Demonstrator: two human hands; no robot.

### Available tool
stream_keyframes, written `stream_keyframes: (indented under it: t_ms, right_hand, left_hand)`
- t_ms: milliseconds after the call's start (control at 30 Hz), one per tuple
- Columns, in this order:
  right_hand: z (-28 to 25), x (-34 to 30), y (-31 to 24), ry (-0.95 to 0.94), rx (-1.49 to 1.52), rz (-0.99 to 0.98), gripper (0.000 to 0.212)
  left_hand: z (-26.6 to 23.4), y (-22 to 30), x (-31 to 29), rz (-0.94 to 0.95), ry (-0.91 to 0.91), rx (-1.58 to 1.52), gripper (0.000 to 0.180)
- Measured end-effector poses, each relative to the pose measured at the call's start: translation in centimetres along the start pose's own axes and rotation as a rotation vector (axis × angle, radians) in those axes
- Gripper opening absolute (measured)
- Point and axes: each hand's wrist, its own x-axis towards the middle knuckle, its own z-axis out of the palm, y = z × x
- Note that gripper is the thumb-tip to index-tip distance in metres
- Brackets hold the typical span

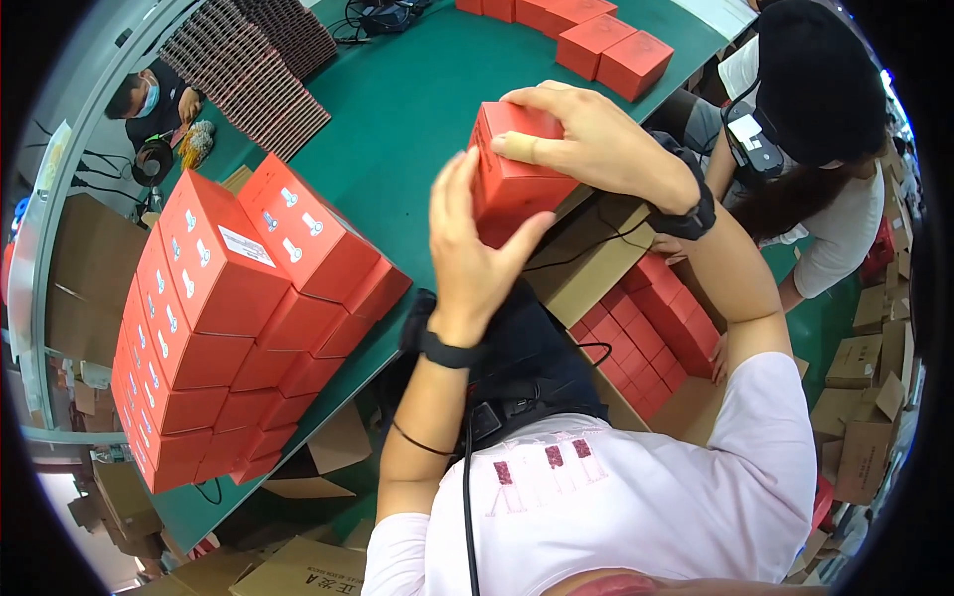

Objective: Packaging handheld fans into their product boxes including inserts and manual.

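A red carton (515, 206) is held in front of me over the edge of the green table. My right hand (596, 139) lies across its top, fingers at the far edge and thumb toward the near side. My left hand (475, 233) cups its left side, fingers up along that edge and thumb spread across its lower part. The carton hides where the fingertips press. Left of my hands stands a stack of matching red cartons (234, 268), several layers high, with small pictures printed on their sides.
A row of red cartons (634, 62) stands at the table's (397, 109) far edge. Below right, an open cardboard box (596, 263) holds many red cartons; a person (835, 209) reaches into it. Gridded stacks (248, 74) and another person (159, 104) are far left.
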Motion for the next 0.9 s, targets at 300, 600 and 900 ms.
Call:
stream_keyframes:
  t_ms: [300,600,900]
  right_hand:
    - [-1.5,-3.5,-0.2,-0.038,0.291,-0.151,0.060]
    - [-4.0,-4.1,-1.9,-0.212,0.212,0.086,0.072]
    - [-3.8,-5.8,0.0,-0.393,0.454,0.169,0.071]
  left_hand:
    - [-0.8,0.1,1.7,0.109,-0.128,-0.213,0.106]
    - [-0.5,1.7,1.3,0.215,-0.072,0.090,0.086]
    - [-0.7,3.2,1.2,0.320,-0.277,0.232,0.086]
